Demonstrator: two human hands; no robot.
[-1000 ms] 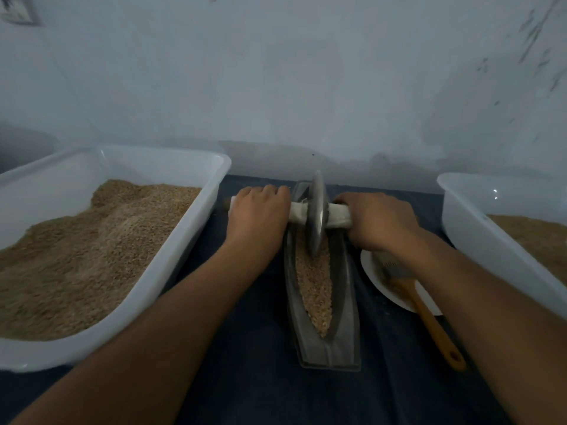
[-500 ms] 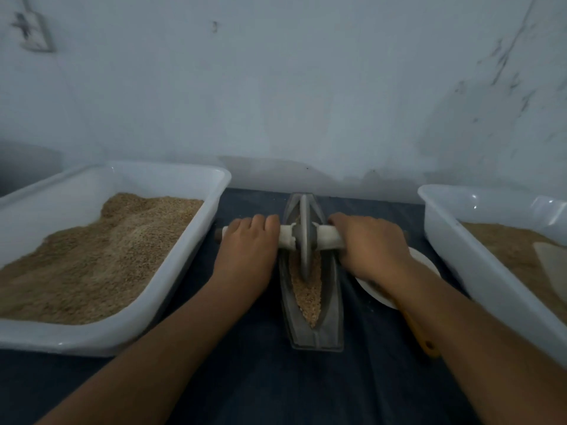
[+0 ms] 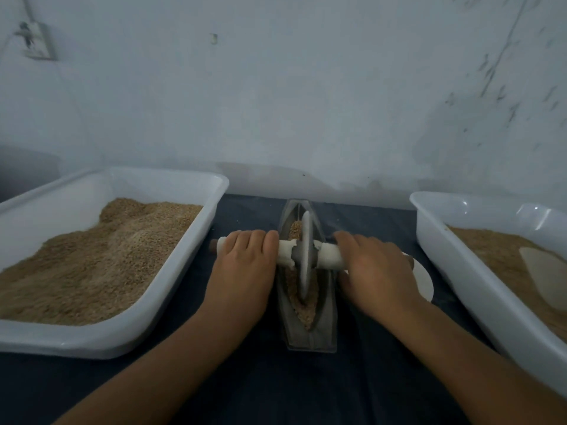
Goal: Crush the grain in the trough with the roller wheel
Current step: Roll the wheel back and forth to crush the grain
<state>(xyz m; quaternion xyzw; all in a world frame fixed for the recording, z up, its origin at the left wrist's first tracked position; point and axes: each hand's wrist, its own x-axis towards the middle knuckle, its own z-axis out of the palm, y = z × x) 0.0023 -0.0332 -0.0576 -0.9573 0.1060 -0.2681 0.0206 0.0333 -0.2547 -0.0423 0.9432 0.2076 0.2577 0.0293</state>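
Crushing underway: our left hand [image 3: 242, 265] and right hand [image 3: 376, 271] grip the wheel [image 3: 305, 262] axle. Next, we judge, rolling along the trough [image 3: 329, 314] through uncrushed grain [image 3: 306, 311].

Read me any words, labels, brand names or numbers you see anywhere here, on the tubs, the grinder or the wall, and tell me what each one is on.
None can be read.
White plastic tub of grain on the left: no print visible.
White plastic tub on the right: no print visible.
Grey metal trough and grey roller wheel: no markings visible.
Small fitting on the wall, upper left: too blurred to tell.
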